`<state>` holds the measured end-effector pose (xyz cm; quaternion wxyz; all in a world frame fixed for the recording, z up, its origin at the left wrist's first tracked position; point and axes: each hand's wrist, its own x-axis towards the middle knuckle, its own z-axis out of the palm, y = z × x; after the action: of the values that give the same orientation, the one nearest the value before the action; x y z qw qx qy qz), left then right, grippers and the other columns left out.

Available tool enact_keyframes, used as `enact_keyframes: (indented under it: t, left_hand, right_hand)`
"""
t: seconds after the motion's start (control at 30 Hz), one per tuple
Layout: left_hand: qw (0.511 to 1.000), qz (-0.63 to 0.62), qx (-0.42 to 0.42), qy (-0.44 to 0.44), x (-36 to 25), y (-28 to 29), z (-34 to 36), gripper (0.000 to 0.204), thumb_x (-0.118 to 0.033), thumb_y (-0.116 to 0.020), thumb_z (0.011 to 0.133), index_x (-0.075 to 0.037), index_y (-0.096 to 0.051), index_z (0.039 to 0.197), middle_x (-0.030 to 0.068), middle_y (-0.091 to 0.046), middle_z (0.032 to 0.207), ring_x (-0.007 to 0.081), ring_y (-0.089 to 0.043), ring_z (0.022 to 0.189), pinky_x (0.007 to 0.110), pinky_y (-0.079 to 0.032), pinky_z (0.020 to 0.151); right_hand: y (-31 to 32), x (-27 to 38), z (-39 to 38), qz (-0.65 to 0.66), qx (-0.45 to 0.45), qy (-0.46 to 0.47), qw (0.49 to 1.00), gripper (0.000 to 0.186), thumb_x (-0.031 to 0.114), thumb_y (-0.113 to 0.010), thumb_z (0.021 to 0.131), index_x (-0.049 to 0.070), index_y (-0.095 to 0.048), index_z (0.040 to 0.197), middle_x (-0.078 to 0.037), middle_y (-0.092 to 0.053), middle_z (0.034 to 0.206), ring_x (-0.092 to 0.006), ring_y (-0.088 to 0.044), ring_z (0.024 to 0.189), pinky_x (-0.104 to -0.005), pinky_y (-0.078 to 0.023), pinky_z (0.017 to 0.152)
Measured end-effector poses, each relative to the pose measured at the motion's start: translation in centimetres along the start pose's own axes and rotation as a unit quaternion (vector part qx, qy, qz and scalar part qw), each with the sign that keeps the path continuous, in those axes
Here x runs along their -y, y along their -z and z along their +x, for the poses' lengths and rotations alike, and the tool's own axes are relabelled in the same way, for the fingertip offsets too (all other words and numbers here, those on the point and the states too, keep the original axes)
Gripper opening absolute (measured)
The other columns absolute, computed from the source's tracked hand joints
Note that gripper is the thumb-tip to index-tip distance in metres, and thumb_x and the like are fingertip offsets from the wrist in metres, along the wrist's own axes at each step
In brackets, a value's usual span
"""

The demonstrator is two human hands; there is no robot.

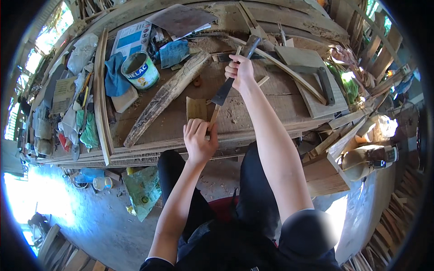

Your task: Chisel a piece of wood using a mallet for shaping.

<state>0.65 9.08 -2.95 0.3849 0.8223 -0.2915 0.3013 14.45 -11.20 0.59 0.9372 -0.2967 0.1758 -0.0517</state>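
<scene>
My right hand (pixel 239 70) is closed around a long tool with a flat dark blade (pixel 222 93) and a grey handle (pixel 252 45). The blade slants down toward my left hand, its broad end lying at a thin wooden strip (pixel 215 114). Whether it is a knife or a chisel I cannot tell. Near the bench's front edge, my left hand (pixel 199 138) is closed on the lower end of that strip, fingers bent. Just beyond its fingers is a tan, paper-like square (pixel 196 109). A rough wooden billet (pixel 168 97) lies diagonally to the left.
On the bench (pixel 266 108), a tin can (pixel 139 71) stands beside a blue cloth (pixel 117 76) at left. A handsaw (pixel 325 86) rests on a board (pixel 312 97) at right, with a long strip (pixel 289 74) across it. Bags and tools crowd the far left.
</scene>
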Motion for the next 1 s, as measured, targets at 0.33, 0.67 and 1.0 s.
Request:
enact_keyframes:
  t: [0.33, 0.67, 1.0]
  left_hand:
    - [1.000, -0.012, 0.004, -0.002, 0.2, 0.0, -0.1, 0.015, -0.001, -0.070, 0.073, -0.005, -0.055, 0.072, 0.0086, -0.053, 0.075, 0.0294, -0.053, 0.072, 0.039, -0.038, 0.064]
    - [1.000, -0.021, 0.011, -0.012, 0.4, 0.3, -0.1, 0.015, -0.001, -0.070, 0.074, -0.004, -0.055, 0.073, 0.0103, -0.055, 0.077, 0.0311, -0.054, 0.074, 0.040, -0.041, 0.066]
    - [1.000, -0.024, 0.010, 0.012, 0.5, 0.7, -0.2, 0.012, -0.002, -0.069, 0.076, -0.001, -0.058, 0.075, 0.0136, -0.057, 0.076, 0.0341, -0.055, 0.073, 0.040, -0.045, 0.066]
  right_hand:
    - [-0.1, 0.2, 0.1, -0.014, 0.039, -0.017, 0.999, 0.034, 0.009, -0.057, 0.085, 0.017, -0.028, 0.068, 0.006, -0.024, 0.053, -0.0072, -0.020, 0.040, -0.0259, -0.017, 0.040]
    - [-0.3, 0.6, -1.1, 0.013, 0.017, -0.009, 1.000, 0.034, 0.008, -0.058, 0.083, 0.017, -0.029, 0.069, 0.006, -0.025, 0.053, -0.0071, -0.019, 0.040, -0.0265, -0.015, 0.039]
    - [0.2, 0.6, -2.3, 0.044, -0.087, 0.020, 0.995, 0.031, 0.005, -0.060, 0.080, 0.014, -0.032, 0.069, 0.004, -0.028, 0.055, -0.0070, -0.022, 0.041, -0.0260, -0.017, 0.040]
